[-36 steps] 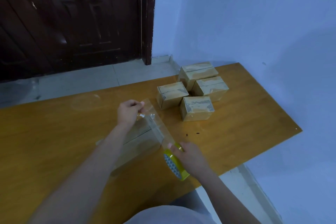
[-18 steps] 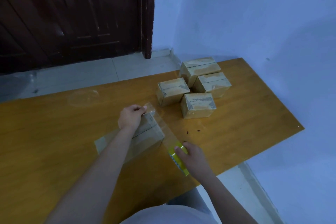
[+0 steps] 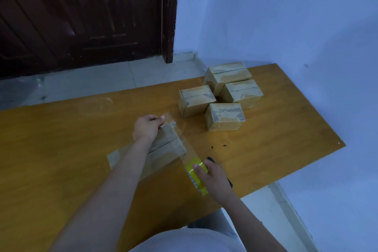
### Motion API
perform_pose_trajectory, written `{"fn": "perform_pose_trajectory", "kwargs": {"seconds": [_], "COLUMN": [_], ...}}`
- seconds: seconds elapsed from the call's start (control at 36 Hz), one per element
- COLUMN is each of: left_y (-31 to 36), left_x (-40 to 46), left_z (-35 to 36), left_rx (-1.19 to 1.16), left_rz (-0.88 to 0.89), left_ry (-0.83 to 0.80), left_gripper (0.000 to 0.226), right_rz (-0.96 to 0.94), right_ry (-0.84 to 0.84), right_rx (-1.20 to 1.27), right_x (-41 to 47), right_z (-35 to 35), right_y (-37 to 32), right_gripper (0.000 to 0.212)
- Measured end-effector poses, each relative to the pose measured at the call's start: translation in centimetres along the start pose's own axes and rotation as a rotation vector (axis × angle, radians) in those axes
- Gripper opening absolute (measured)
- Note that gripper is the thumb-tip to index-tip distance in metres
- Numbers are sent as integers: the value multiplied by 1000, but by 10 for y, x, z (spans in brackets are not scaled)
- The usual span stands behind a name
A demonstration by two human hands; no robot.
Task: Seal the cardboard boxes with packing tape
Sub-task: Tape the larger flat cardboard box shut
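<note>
wooden table [image 3: 61, 149], four taped boxes [image 3: 221, 96]

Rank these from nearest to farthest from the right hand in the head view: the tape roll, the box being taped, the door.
1. Tape roll, gripped in the right hand.
2. Box being taped, just left, under the left hand.
3. Door, far beyond the table.

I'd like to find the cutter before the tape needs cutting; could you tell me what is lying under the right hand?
Under the right hand, which grips the yellow tape roll, a dark object lies on the table. Only its ends show; the hand covers the middle, so I cannot tell what it is.
</note>
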State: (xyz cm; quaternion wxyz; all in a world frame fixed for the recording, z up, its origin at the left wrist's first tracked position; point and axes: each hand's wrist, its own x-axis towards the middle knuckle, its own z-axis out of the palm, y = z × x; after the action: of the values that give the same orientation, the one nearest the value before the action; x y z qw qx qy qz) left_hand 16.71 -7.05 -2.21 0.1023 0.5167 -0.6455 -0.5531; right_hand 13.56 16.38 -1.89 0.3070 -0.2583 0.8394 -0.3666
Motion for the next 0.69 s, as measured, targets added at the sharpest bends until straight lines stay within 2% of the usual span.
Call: {"fn": "perform_pose_trajectory", "kwargs": {"seconds": [0.31,0.69], "left_y": [5,4], "left_x": [1,4], "left_z": [2,3], "left_rx": [91,45], "left_rz": [-25,-31], "left_ry": [-3,1], "left_gripper": [23,24], "right_rz": [17,30], "right_ry": [-14,-37], "right_rx": [35,67], "right_x": [4,7], "right_z": [0,4], "right_y": [7,12], "right_gripper": [35,33]}}
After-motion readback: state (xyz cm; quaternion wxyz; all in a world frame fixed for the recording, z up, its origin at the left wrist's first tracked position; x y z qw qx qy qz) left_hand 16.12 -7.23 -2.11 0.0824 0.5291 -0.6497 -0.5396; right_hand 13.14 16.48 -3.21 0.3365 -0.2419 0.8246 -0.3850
